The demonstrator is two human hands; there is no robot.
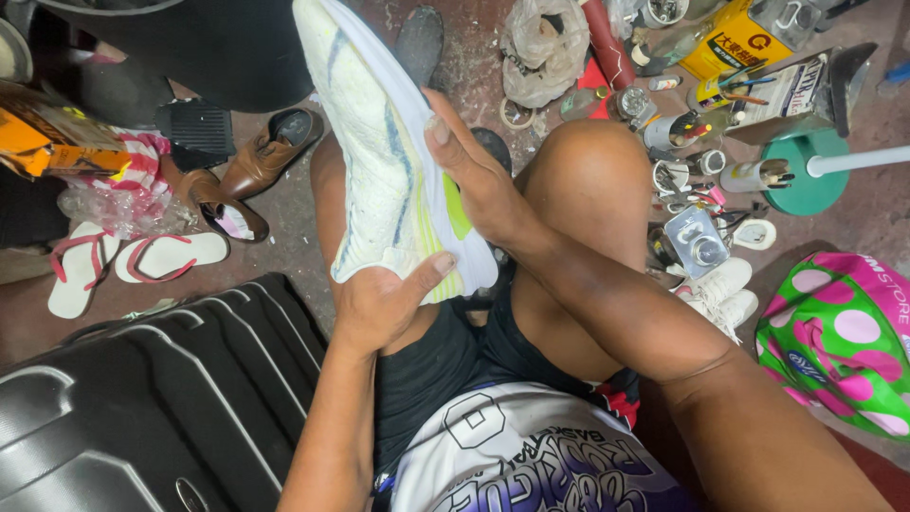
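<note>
A white running shoe (pixel 379 161) with a pale yellow-green sole and neon accents lies sole-up across my lap. My left hand (pixel 384 303) cups its heel end from below, thumb pressed on the sole's edge. My right hand (pixel 474 171) grips the shoe's right side near the middle, fingers wrapped over the rim. My bare knees stick up on either side, the right knee (pixel 592 180) just beside the right hand.
A black hard suitcase (pixel 161 398) lies at lower left. Brown leather shoes (pixel 256 161) and pink-strapped flip-flops (pixel 133 261) rest on the floor at left. Cans, tubes and tools clutter the upper right (pixel 701 142), with a white sneaker (pixel 720 289) and a pink-green dotted bag (pixel 844 341).
</note>
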